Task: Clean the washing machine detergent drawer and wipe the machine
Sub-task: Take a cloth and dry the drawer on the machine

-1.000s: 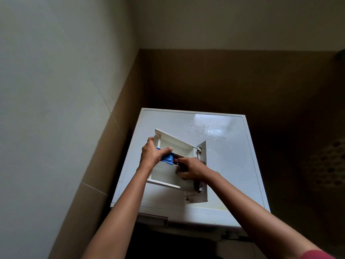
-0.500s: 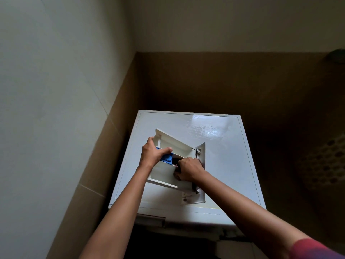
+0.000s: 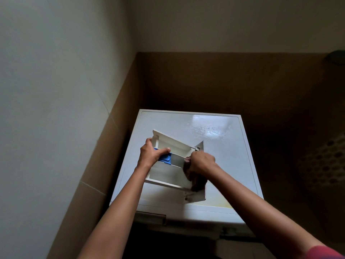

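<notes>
The right hand (image 3: 202, 161) and dark cloth (image 3: 194, 179) hide the lower right corner of the drawer (image 3: 168, 172); a dim perforated surface (image 3: 328, 165) runs off the right edge.

A white drawer (image 3: 166, 173) sits askew on top of the machine (image 3: 224, 146), which stands in a corner against a tan-tiled wall (image 3: 205, 81). The left hand (image 3: 150, 156) grips the drawer's far left end, thumb laid over a blue insert (image 3: 166, 159). The right hand (image 3: 201, 162) clutches a dark cloth (image 3: 196, 181), pressed into the drawer's right end. At the dim right edge is what may be a perforated basket (image 3: 324, 165).
</notes>
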A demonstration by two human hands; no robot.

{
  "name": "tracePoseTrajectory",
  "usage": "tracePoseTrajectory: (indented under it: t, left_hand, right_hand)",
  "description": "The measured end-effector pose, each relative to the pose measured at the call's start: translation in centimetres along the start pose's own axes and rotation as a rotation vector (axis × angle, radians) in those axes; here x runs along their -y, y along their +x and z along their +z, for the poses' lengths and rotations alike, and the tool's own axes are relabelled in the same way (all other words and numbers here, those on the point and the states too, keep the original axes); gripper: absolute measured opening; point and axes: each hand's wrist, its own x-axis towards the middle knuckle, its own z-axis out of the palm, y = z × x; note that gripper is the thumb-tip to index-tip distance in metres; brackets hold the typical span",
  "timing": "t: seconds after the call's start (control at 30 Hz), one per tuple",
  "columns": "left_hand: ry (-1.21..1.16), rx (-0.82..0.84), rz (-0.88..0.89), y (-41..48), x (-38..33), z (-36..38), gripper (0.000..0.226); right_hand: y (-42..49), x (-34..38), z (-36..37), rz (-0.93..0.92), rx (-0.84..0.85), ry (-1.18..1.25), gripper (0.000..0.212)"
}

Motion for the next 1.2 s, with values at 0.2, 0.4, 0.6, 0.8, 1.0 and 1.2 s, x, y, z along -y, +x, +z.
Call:
tracePoseTrajectory:
  t: [0.2, 0.4, 0.6, 0.8, 1.0, 1.2]
  left_hand:
    - [0.005, 0.019, -0.011, 0.2, 0.1, 0.0, 0.085]
    - [0.020, 0.001, -0.022, 0.4, 0.4, 0.0, 0.085]
    - [0.019, -0.004, -0.015, 0.5, 0.3, 0.1, 0.080]
    - [0.043, -0.009, 0.021, 0.8, -0.5, 0.6, 0.079]
    - [0.053, 0.000, 0.029, 0.9, -0.8, 0.8, 0.082]
    - [0.027, 0.031, -0.003, 1.1, 0.1, 0.4, 0.087]
  right_hand:
    - [-0.1, -1.5, -2.0, -0.072, -0.238, 0.045, 0.030]
    - [-0.5, 0.6, 1.5, -0.281, 0.049, 0.365, 0.039]
    - [1.0, 1.1, 0.8, -0.329, 0.222, 0.426, 0.017]
    - [0.8, 0.7, 2.2, -0.309, -0.029, 0.106, 0.023]
    - [0.0, 0.3, 1.6, -0.175, -0.043, 0.040, 0.011]
    - [1.0, -2.3, -2.6, 0.054, -0.012, 0.390, 0.022]
